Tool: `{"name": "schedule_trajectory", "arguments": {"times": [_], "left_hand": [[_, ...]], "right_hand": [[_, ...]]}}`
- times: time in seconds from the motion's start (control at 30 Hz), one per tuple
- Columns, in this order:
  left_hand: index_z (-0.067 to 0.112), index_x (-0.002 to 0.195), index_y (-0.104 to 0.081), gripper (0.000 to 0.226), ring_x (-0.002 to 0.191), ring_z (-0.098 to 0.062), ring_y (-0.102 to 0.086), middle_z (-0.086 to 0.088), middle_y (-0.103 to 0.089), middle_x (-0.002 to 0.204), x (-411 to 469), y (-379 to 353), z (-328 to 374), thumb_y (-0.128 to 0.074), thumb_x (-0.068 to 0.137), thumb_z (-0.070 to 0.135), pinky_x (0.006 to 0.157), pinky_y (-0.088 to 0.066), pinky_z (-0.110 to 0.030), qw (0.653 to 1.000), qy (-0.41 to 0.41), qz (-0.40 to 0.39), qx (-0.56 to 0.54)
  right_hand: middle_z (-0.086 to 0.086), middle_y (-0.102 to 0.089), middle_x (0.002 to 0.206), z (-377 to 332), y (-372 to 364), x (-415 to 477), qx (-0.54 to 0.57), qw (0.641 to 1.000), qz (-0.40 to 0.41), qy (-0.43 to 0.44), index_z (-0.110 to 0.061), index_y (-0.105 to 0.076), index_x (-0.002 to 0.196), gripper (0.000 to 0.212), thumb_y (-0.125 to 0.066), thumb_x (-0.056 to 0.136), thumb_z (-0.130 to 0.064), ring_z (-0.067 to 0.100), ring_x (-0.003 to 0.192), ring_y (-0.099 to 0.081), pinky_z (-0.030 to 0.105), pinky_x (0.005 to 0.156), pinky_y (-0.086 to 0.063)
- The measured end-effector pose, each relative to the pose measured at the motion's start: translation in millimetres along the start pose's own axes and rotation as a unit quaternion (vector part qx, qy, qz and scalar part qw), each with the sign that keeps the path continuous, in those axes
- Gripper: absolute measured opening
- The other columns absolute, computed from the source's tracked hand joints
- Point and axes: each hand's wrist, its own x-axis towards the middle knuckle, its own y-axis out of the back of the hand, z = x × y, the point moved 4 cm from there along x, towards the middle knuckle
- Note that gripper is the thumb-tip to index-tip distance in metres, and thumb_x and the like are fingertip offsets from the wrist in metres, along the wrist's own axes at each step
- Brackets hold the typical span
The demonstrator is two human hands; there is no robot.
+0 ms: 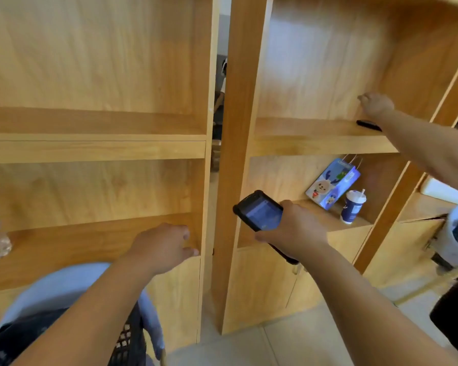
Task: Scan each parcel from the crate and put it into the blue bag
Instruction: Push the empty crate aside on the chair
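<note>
wood shelving (95, 151) ahead. grips a black handheld scanner (259, 211) in the right hand (296, 231), screen up. holds nothing in the left hand (161, 247), fingers loosely curled near the lower shelf (90, 225). black mesh crate (128, 342) bottom left, pale blue bag (64, 283) draped against it.

Two arms show, one on each side of the post (236, 154). The left hand (164, 247), left of the post, is bare, and the forearm behind it is uncovered down to the bottom edge. The right hand (294, 231), just right of the post, is likewise bare, with wrist and forearm uncovered to the edge. The left thumb's nail looks short and plain, though blur softens it.
</note>
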Motion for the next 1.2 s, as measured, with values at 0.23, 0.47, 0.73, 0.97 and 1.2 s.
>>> {"name": "schedule_trajectory", "arguments": {"times": [0.23,0.47,0.73,0.97,1.2], "left_hand": [[0.030,0.126,-0.052,0.046,0.104,-0.015,-0.058,0.007,-0.058,0.120,63.5,43.7,26.5,-0.051,0.090,0.058,0.081,-0.049,-0.031,0.998,0.007,0.055,0.020],[0.033,0.124,-0.053,0.043,0.105,-0.015,-0.057,0.007,-0.058,0.120,120.9,65.9,53.0,-0.052,0.089,0.057,0.082,-0.050,-0.031,0.994,0.048,0.093,0.032],[0.034,0.122,-0.053,0.042,0.100,-0.014,-0.059,0.008,-0.062,0.113,176.3,68.4,71.3,-0.050,0.089,0.059,0.077,-0.051,-0.031,0.993,0.068,0.084,0.046],[0.035,0.123,-0.052,0.044,0.102,-0.014,-0.060,0.009,-0.062,0.111,203.0,60.2,71.2,-0.050,0.088,0.061,0.072,-0.046,-0.028,0.991,0.102,0.057,0.062],[0.034,0.124,-0.052,0.043,0.101,-0.015,-0.060,0.007,-0.061,0.115,216.9,57.8,76.8,-0.049,0.089,0.059,0.079,-0.051,-0.031,0.990,0.111,0.047,0.074]], "right_hand": [[0.004,-0.053,0.097,7.9,29.8,113.6,0.106,0.990,0.088,-0.023,-0.015,-0.042,0.097,0.063,-0.071,0.067,-0.062,0.028,0.090,-0.056,0.042,0.075,-0.052],[0.010,-0.047,0.111,11.0,48.2,239.1,0.168,0.979,0.110,-0.043,-0.010,-0.048,0.115,0.067,-0.066,0.071,-0.057,0.035,0.102,-0.053,0.048,0.085,-0.049],[0.012,-0.044,0.124,6.8,48.2,349.2,0.098,0.994,0.024,-0.042,-0.013,-0.052,0.122,0.056,-0.063,0.076,-0.043,0.036,0.117,-0.041,0.053,0.099,-0.039],[0.012,-0.051,0.120,3.1,36.0,399.4,0.024,0.999,-0.028,-0.039,-0.015,-0.055,0.117,0.050,-0.058,0.082,-0.051,0.033,0.114,-0.043,0.052,0.100,-0.038],[0.010,-0.056,0.112,-11.1,24.4,430.7,0.015,0.999,-0.025,-0.043,-0.018,-0.058,0.103,0.040,-0.047,0.086,-0.053,0.032,0.108,-0.050,0.046,0.096,-0.040]]}}
